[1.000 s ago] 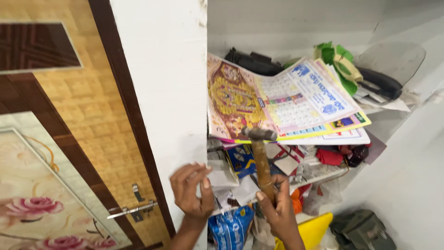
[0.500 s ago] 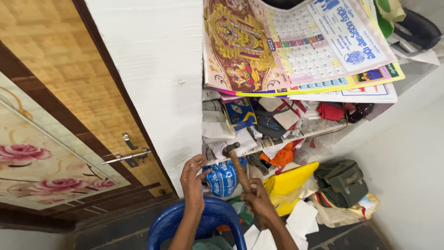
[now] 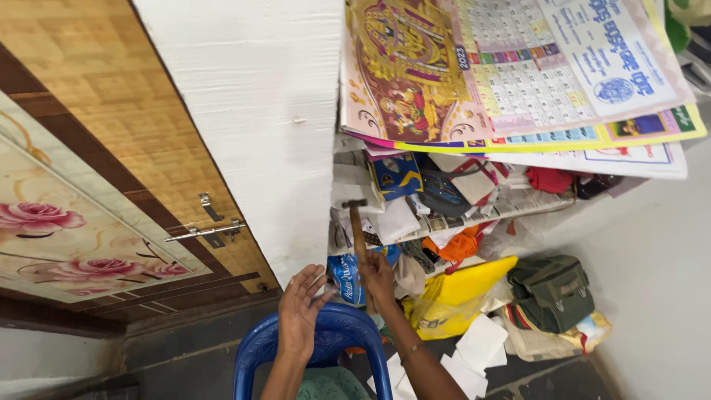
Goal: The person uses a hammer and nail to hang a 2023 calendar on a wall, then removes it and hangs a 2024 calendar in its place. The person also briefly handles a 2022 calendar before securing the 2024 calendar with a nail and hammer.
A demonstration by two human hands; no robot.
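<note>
Gold-and-white calendar sheets (image 3: 511, 74) overhang the shelf — blue printed packet (image 3: 346, 275) below.

The hammer (image 3: 358, 230) (wooden handle, dark metal head) stands nearly upright, seemingly just before the cluttered shelf edge.

A hammer (image 3: 358, 230) with a worn wooden handle and dull metal head. Glossy blue plastic chair (image 3: 326, 344). Rough, matt white-painted wall (image 3: 259, 111). Door (image 3: 96, 148) of woven-look wood laminate (a shiny metal latch (image 3: 204, 232) on it). Glossy paper calendars (image 3: 518, 74). Olive cloth bag (image 3: 552, 292).
</note>
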